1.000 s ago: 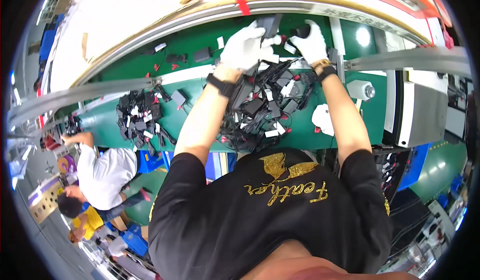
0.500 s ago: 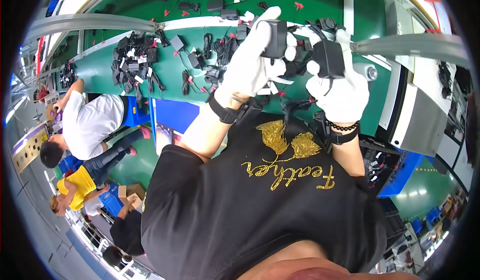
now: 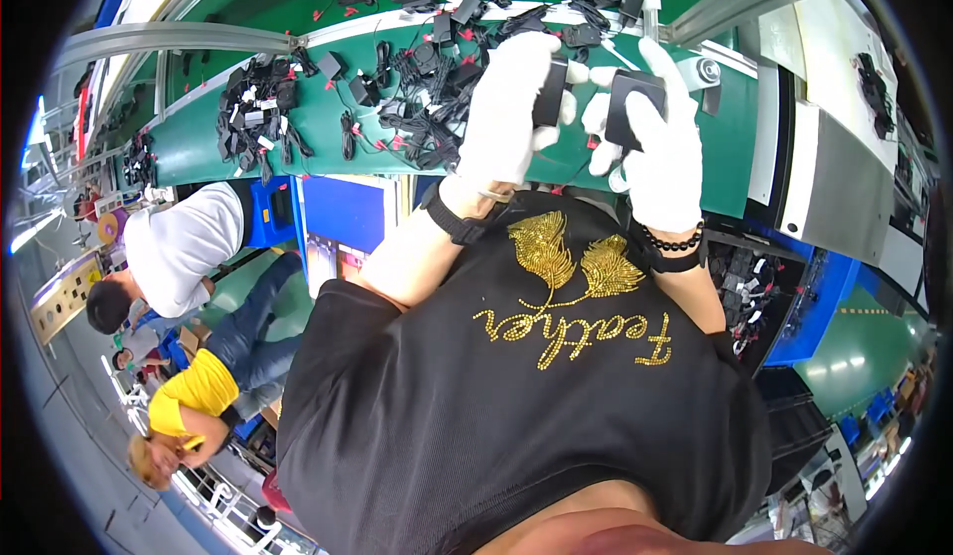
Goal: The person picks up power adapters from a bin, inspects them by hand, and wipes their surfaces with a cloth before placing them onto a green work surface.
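A black power adapter (image 3: 549,96) is gripped in my left hand (image 3: 504,108), which wears a white glove. Its block stands between thumb and fingers, partly covered by them. My right hand (image 3: 663,158), gloved the same way, is closed around a second black power adapter (image 3: 623,108), with a finger lying across its face. The two blocks are held apart over the green bench (image 3: 556,170), side by side. A tangled heap of black adapters and cables (image 3: 422,108) with red caps and white tags lies beside my left hand.
Another adapter pile (image 3: 260,113) lies farther left on the bench. Metal frame bars (image 3: 189,44) cross above it. A small round-topped silver device (image 3: 707,70) sits right of my hands. A person in yellow (image 3: 194,396) and one in white (image 3: 184,247) are at left.
Both hands have tilted their adapters, and my right fingers now fold over the block's face. The right hand has come slightly left and lower. The person in yellow has moved closer.
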{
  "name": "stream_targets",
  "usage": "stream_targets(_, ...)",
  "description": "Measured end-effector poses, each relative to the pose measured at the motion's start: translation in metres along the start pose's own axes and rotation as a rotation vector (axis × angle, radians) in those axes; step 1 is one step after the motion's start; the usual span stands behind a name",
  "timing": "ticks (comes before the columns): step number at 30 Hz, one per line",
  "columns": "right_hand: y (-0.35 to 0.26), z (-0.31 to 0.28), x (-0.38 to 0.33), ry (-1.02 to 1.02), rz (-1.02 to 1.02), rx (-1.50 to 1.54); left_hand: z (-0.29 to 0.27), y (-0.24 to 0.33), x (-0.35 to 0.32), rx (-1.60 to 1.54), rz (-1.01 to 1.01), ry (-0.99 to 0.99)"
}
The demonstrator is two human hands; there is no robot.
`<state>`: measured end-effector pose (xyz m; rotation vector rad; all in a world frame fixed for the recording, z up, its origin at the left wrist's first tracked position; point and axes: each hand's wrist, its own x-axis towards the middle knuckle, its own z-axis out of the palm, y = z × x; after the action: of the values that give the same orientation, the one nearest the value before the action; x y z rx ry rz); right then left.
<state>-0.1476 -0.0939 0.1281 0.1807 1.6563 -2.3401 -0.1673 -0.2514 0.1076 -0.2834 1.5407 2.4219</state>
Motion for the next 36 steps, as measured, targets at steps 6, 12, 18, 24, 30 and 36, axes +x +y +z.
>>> stream_targets(6, 0.015, -0.006, -0.016, 0.133, -0.562, -0.695, 0.010, -0.006, -0.013, -0.159, 0.036, -0.085)
stream_targets(12, 0.019, 0.004, -0.011, 0.208, -0.667, -0.957, 0.004, -0.018, -0.011, 0.252, 0.387, -0.090)
stream_targets(18, 0.024, 0.009, -0.014, 0.187, -0.726, -1.027, -0.009, -0.010, -0.017, 0.659, 0.342, -0.116)
stream_targets(24, 0.028, 0.012, -0.012, 0.213, -0.820, -0.996, -0.010, -0.010, -0.018, 0.648, 0.380, -0.119)
stream_targets(30, 0.031, 0.013, -0.018, 0.157, -0.692, -0.949, 0.001, -0.004, -0.024, 0.269, 0.271, -0.092)
stream_targets(36, 0.025, 0.018, -0.017, 0.253, -0.691, -0.722, 0.005, -0.005, -0.025, 0.201, 0.340, -0.124)
